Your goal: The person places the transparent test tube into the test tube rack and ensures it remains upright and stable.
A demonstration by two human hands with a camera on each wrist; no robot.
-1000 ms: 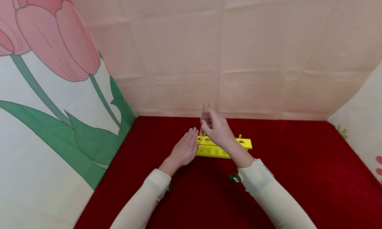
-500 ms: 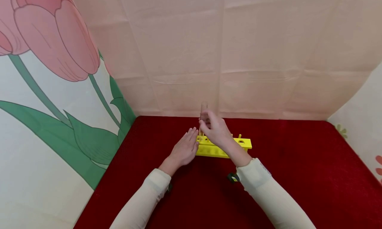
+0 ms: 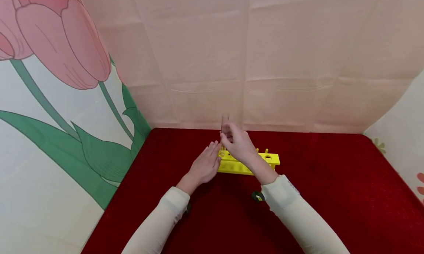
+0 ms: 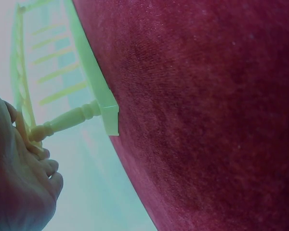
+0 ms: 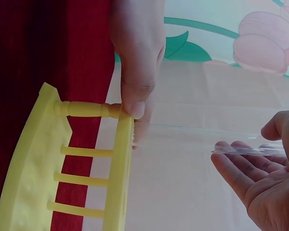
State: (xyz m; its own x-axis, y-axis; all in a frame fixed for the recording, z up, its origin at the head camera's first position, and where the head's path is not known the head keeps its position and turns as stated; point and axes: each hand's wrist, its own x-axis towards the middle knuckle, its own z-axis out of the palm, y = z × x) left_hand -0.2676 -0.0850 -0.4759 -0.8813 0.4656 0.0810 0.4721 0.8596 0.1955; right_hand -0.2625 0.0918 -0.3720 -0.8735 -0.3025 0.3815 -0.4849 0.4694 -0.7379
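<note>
A clear glass test tube (image 3: 225, 117) stands nearly upright above the left end of a yellow test tube rack (image 3: 236, 168). My right hand (image 3: 241, 143) pinches it between thumb and fingers. In the right wrist view the test tube (image 5: 183, 132) reaches from that hand to the rack's top plate (image 5: 119, 178); whether its tip has entered a hole cannot be told. My left hand (image 3: 205, 163) rests against the rack's left end with straight fingers. The left thumb (image 5: 135, 91) touches the top plate's edge. Turned posts join the plate to the dimpled base (image 4: 94, 67).
A dark red cloth (image 3: 314, 195) covers the table. Behind it hangs a creased pinkish curtain (image 3: 281, 62), and at the left a tulip-printed sheet (image 3: 66, 99). Short yellow pegs (image 3: 266, 151) rise at the rack's back edge.
The right hand and test tube have shifted slightly left, towards the hole at the rack's left end. My left hand and the rack stay in place.
</note>
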